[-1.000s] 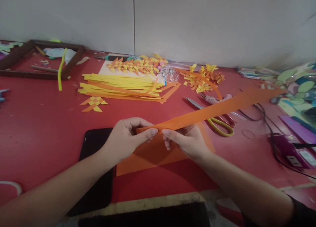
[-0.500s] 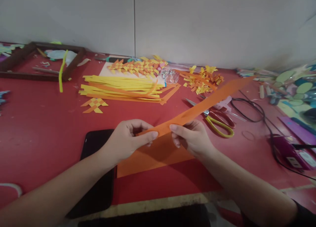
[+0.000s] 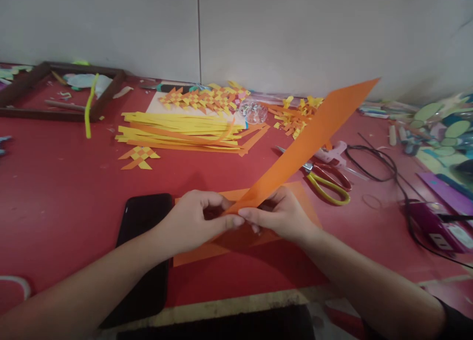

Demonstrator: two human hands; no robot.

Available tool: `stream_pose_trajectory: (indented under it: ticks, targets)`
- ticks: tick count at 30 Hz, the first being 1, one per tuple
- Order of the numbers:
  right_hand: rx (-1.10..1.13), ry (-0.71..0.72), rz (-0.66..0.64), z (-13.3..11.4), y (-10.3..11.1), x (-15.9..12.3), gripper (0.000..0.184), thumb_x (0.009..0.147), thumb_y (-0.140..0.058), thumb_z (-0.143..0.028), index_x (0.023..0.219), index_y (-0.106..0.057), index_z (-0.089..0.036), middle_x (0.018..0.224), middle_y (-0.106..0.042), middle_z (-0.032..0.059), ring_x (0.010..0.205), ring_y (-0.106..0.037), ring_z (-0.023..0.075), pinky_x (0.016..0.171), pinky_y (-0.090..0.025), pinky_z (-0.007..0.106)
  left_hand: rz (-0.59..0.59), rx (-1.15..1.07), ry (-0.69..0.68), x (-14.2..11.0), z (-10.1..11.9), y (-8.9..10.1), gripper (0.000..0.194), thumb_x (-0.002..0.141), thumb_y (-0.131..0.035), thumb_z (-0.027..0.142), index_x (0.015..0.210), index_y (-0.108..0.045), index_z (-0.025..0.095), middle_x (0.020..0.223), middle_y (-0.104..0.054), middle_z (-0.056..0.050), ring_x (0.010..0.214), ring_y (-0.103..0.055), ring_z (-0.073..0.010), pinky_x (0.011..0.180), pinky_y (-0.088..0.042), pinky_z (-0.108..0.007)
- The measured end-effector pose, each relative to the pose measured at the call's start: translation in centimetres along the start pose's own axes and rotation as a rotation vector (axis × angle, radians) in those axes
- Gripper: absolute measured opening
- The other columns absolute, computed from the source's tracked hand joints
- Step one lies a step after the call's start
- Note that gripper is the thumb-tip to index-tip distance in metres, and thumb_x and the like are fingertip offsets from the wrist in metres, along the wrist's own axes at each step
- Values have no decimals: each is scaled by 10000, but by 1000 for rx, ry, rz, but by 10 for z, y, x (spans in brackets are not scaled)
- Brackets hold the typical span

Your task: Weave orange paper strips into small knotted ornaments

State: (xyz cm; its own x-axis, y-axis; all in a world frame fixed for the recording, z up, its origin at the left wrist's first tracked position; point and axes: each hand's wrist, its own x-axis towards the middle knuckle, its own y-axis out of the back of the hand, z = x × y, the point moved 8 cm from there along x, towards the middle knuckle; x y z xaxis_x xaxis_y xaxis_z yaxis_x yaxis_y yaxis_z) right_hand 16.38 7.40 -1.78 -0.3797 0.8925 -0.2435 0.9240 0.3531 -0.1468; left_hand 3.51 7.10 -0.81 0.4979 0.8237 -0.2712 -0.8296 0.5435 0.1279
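Note:
Both my hands pinch the near end of a long orange paper strip (image 3: 306,138), which slants up and away to the right. My left hand (image 3: 195,217) is closed on its lower end, thumb on top. Right beside it, my right hand (image 3: 283,214) grips the strip between thumb and fingers. Under the hands an orange paper sheet (image 3: 201,254) lies on the red table, partly hidden. A black smartphone (image 3: 142,261) rests by my left forearm. Scissors (image 3: 328,182) with red and yellow handles lie beyond my right hand.
Yellow and orange paper strips (image 3: 181,133) lie in a bundle near a small woven paper fish (image 3: 140,157). More woven pieces (image 3: 203,98) sit behind. A dark wooden frame (image 3: 37,114) is at left. A pink glue gun (image 3: 334,155), black cable (image 3: 393,167) and purple device (image 3: 436,226) occupy the right.
My hands have come closer together and slightly lower. The strip's far end has swung upward, showing more of its broad face, and more of the orange sheet beneath is visible.

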Motion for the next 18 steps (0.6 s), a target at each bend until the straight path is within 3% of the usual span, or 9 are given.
stream_pose_trajectory:
  ticks: [7, 18]
  targets:
    - [137, 1, 89, 6, 13, 2, 278, 667, -847, -384, 686, -721, -137, 538, -655, -2, 399, -579, 84, 378, -497, 180, -41, -41, 25, 3, -2, -3, 216, 800, -706, 324, 668, -695, 154, 665, -726, -19, 595, -621, -121, 569, -440, -207]
    - [13, 9, 123, 0, 21, 1, 309, 681, -838, -383, 606, -685, -125, 481, -631, -4, 336, -520, 67, 322, -415, 170, -83, -105, 64, -1, -7, -5, 211, 801, -720, 325, 690, -684, 149, 715, -753, -35, 637, -652, -120, 602, -460, -203]
